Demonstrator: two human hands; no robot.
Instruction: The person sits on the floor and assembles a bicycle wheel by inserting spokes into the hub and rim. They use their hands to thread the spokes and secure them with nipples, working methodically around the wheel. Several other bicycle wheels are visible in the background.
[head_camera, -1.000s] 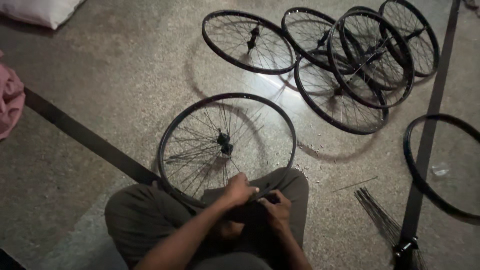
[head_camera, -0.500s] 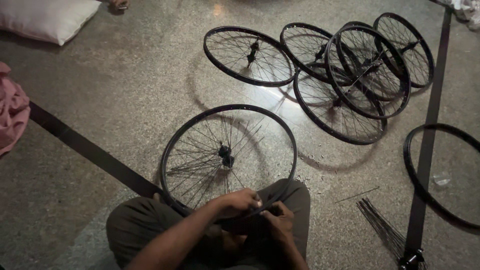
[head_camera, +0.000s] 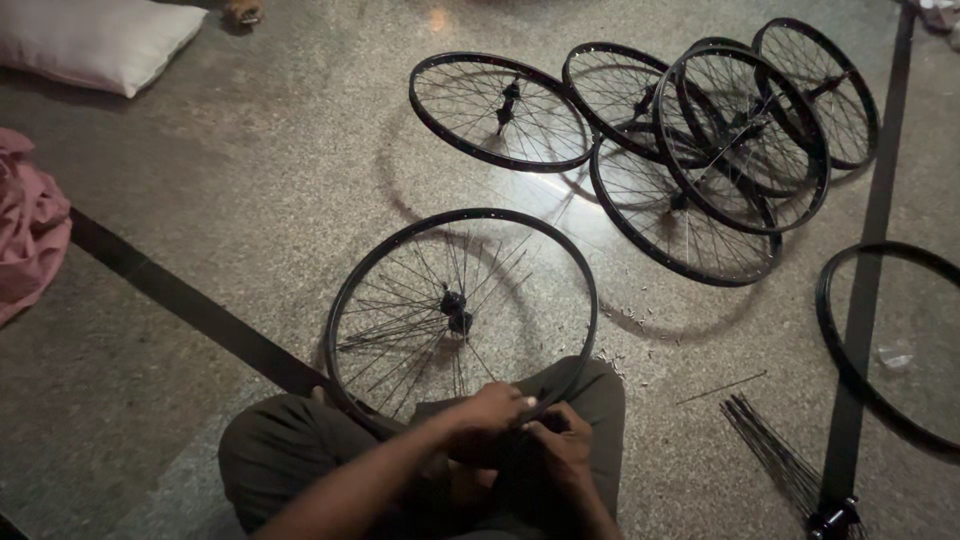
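Seated cross-legged, the person rests a partly spoked wheel (head_camera: 462, 315) against the knees, both the left hand (head_camera: 487, 411) and the right hand (head_camera: 560, 445) closed on its near rim where the fingertips meet, seemingly seating a spoke end. Beyond the grip sits the hub (head_camera: 456, 308); loose spokes (head_camera: 775, 455) lie to its right, so the next move likely calls for a steady rim and fine fingertip turning.

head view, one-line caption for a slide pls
Seated person's left hand and right hand work at the rim of a wheel, finished wheels and spokes nearby.
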